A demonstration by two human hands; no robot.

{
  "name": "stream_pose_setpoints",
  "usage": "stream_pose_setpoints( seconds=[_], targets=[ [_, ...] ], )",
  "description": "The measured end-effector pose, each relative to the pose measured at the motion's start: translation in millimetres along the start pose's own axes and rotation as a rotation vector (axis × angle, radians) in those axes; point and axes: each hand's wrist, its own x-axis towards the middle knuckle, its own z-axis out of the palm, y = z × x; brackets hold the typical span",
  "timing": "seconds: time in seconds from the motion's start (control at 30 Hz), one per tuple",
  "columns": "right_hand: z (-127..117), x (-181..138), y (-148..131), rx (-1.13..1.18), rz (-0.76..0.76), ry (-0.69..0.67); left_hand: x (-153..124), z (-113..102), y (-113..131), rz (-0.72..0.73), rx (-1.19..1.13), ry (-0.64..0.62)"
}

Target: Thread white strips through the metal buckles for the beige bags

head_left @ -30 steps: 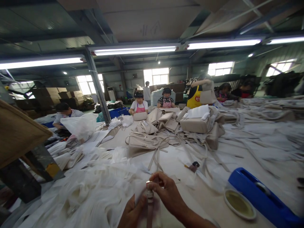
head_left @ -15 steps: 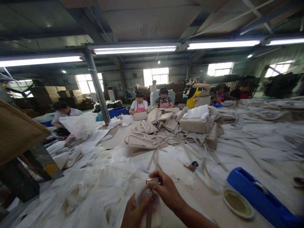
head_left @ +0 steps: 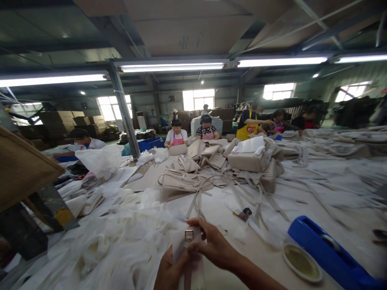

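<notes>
Long pale table (head_left: 317, 189), beige handbags (head_left: 181, 186), loose straps (head_left: 256, 201), blue tape dispenser (head_left: 326, 251), round dish (head_left: 301, 264)

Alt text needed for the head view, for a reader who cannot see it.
Both hands, left hand and right hand, hold a strap with a metal buckle over white wrapping. Beige handbags pile mid-table; a blue tape dispenser and round dish sit right. Seated workers face them.
</notes>
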Motion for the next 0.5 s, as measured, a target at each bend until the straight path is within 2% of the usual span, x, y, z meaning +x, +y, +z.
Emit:
stream_pose_setpoints(
  seconds=[0.23, 0.4, 0.5],
  targets=[
    [5, 4, -1, -0.01, -0.007, 0.066, 3, -5, -4, 0.029, -0.015, 0.009],
    [9, 10, 3, 0.042, 0.061, 0.14, 8, -8, -16, 0.056, 0.006, 0.017],
    [12, 11, 10, 0.106, 0.09, 0.136, 9, -9, -20, 0.029, -0.026, 0.012]
  ],
)
